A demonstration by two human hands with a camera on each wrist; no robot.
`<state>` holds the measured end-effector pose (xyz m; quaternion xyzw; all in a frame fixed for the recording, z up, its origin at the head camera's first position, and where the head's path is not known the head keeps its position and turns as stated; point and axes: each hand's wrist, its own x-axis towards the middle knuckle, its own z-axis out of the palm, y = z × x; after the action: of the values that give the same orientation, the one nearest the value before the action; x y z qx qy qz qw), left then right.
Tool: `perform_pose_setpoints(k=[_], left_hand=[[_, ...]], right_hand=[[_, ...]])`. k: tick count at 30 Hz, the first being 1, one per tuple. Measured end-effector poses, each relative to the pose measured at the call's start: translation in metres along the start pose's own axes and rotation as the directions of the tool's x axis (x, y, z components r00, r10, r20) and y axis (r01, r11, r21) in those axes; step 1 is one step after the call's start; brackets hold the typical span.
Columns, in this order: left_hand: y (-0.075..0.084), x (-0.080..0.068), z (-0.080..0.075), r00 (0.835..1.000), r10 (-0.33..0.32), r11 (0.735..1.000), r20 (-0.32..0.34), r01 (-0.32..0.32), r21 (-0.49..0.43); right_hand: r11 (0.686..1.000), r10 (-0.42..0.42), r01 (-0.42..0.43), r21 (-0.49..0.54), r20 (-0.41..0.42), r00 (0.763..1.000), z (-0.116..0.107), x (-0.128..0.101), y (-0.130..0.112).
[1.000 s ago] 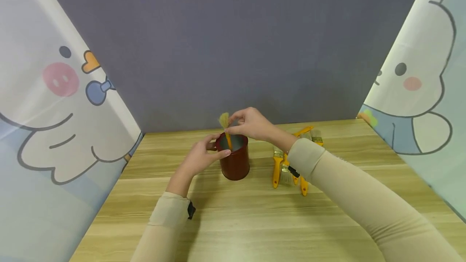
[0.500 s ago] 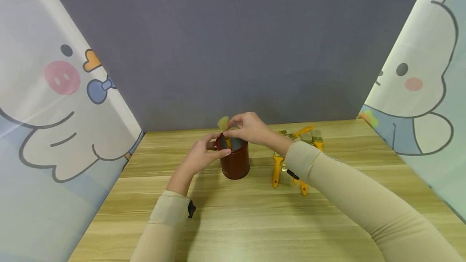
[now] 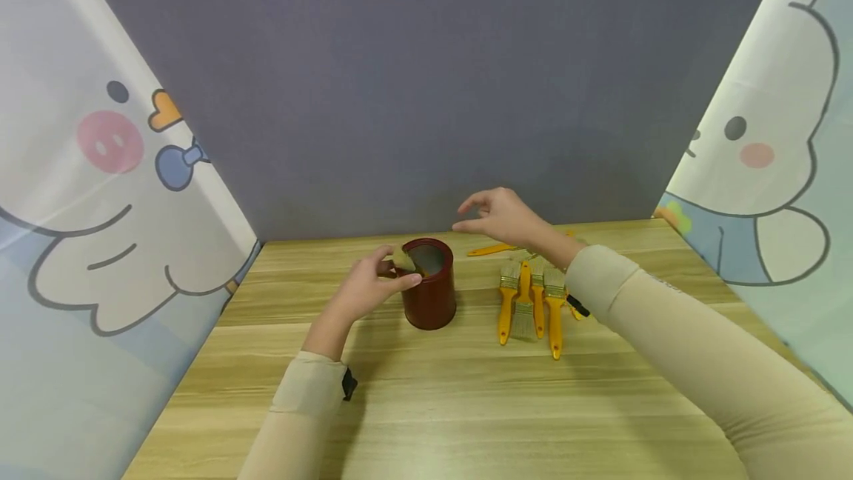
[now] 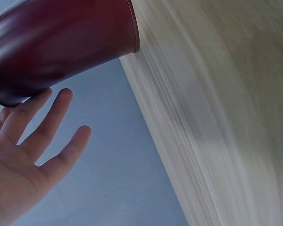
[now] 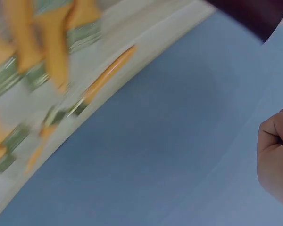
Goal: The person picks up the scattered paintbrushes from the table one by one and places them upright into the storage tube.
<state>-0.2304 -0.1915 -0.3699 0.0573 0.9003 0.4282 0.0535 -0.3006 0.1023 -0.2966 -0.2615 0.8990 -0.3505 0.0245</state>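
Dark red cup [image 3: 429, 284] upright on wooden counter [image 3: 426, 391], one brush inside. Left hand [image 3: 368, 289] rests against cup's rim side, fingers [image 3: 404, 281] relaxed, apart. Right hand [image 3: 500, 215] hovers above, right of cup, fingers loosely spread, holding nothing. Yellow-handled brushes [image 3: 533, 302] lie right of cup.

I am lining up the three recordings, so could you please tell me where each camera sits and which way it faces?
Head: worn high, looking forward and down at the table; shows both sleeved arms, left hand at the red can, right hand raised above the yellow brushes.
Left wrist: beside the left palm, tilted, facing the can's side and the grey wall; fingers show.
Right wrist: blurred, facing the brushes and wall; curled fingers at the edge.
Shared: head and left wrist both show the can.
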Motion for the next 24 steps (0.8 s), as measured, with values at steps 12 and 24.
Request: perform_pose_setpoints(k=[12,24], left_hand=[[-0.003,-0.002,-0.002,1.0,0.003,1.0,0.003,-0.003,-0.01],[-0.003,-0.003,-0.002,1.0,0.001,1.0,0.001,-0.001,-0.013]], right_hand=[[0.982,0.155,-0.15,-0.117,0.036,0.987,-0.041,-0.041,0.106],[0.934,0.326,-0.3,-0.195,0.119,0.938,-0.041,-0.083,0.224]])
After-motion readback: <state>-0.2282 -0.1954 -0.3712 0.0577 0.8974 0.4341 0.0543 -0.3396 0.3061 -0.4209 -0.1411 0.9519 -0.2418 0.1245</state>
